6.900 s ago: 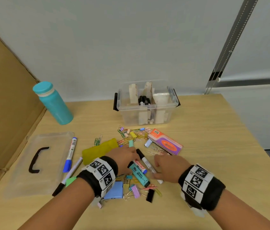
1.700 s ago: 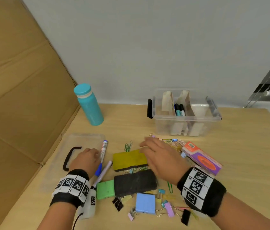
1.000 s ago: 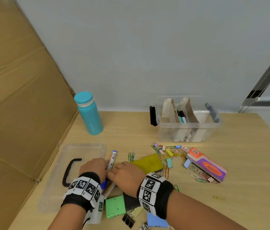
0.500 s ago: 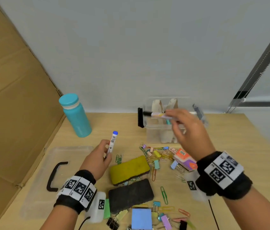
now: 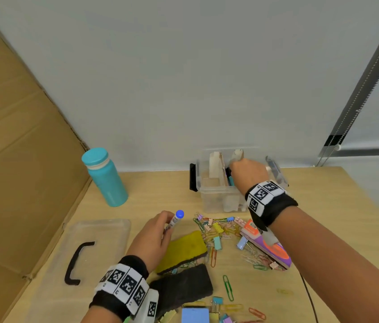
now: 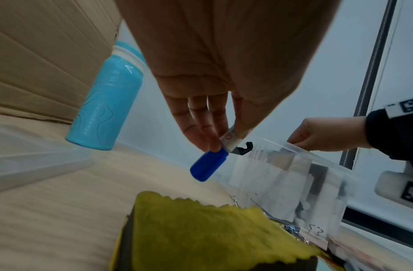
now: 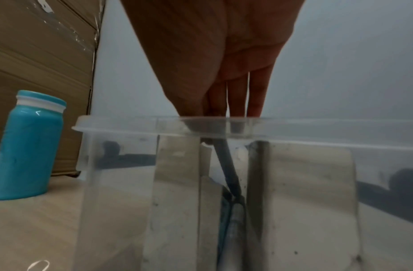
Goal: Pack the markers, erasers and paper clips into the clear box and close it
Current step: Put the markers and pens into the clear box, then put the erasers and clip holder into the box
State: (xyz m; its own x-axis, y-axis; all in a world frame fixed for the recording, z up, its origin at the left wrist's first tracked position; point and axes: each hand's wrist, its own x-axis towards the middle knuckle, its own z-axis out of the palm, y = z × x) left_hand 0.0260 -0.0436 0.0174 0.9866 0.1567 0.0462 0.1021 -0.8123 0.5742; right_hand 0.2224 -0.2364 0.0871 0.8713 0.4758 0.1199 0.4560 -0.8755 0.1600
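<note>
Hands at work over a wooden worktop [image 5: 142, 197]: the right hand [image 5: 249, 170] reaches into the clear box [image 5: 216, 197], its grip pinching a dark marker [image 7: 228, 170] down the middle slot, while the left hand [image 5: 152, 238] grasps a blue-capped marker [image 5: 176, 219] above the yellow eraser [image 5: 184, 250]. Black eraser [image 5: 184, 290], paper clips [image 5: 221, 229] and lid [image 5: 86, 252] lie loose nearby.

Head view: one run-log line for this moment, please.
phase: packing markers | right hand: lowering black marker into clear box | left hand: grip on blue marker | erasers, clips: on table | lid: off
</note>
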